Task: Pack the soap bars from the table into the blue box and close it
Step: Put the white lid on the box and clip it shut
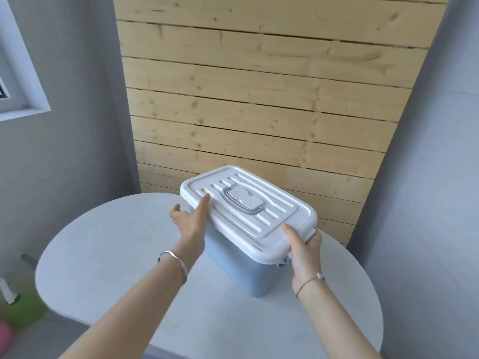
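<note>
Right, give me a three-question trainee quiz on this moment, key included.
1. True or false: the blue box stands on the round table.
2. The right hand grips the white lid at its near corner. The left hand touches the lid's edge with: A) straight fingers B) a fist C) its wrist only.
3. Fill in: the grey handle lies flat on top of the ___.
Key: 1 true; 2 A; 3 lid.

1 blue box point(234, 268), 1 lid point(274, 200), 1 table point(103, 255), 2 hands point(190, 221) point(303, 252).
</note>
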`<action>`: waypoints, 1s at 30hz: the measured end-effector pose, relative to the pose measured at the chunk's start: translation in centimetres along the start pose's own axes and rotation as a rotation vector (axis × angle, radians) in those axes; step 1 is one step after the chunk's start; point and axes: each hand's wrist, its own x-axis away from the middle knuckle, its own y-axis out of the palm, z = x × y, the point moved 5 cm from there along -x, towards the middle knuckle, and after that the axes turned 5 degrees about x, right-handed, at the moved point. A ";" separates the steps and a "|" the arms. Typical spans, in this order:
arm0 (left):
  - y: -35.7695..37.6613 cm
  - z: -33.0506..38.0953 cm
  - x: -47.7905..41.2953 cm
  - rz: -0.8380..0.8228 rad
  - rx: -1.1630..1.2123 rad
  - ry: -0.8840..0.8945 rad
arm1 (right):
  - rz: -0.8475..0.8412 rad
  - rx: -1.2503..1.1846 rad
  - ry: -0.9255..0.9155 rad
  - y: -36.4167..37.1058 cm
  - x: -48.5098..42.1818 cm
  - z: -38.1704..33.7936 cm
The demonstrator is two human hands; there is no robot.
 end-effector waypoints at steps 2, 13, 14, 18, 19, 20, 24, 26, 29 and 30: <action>0.1 2.0 -3.3 -0.090 -0.098 -0.014 | -0.010 -0.013 0.011 0.1 -0.1 0.3; 0.9 3.3 -8.6 -0.435 -0.161 -0.193 | -0.063 -0.006 -0.021 -0.1 -2.6 0.7; 0.7 3.3 -8.6 -0.417 -0.150 -0.180 | -0.085 0.005 -0.010 0.0 -3.1 0.4; -1.3 3.0 -7.7 -0.283 -0.091 -0.100 | -0.224 0.071 0.033 0.9 -5.6 -1.1; -2.0 2.9 -7.2 -0.243 -0.071 -0.069 | -0.262 0.085 0.048 1.2 -6.3 -1.4; -2.7 2.8 -6.7 -0.203 -0.051 -0.036 | -0.301 0.105 0.063 1.6 -6.9 -1.6; -5.4 2.0 -3.8 -0.031 0.066 0.052 | -0.430 0.203 0.132 3.5 -8.5 -2.3; -6.4 1.4 -2.4 0.021 0.097 0.070 | -0.475 0.250 0.182 4.0 -8.8 -2.2; -7.1 1.3 -1.3 0.027 0.091 0.091 | -0.498 0.318 0.202 4.0 -8.8 -2.2; -7.1 1.4 -1.2 0.013 0.072 0.091 | -0.484 0.343 0.200 3.8 -8.8 -2.2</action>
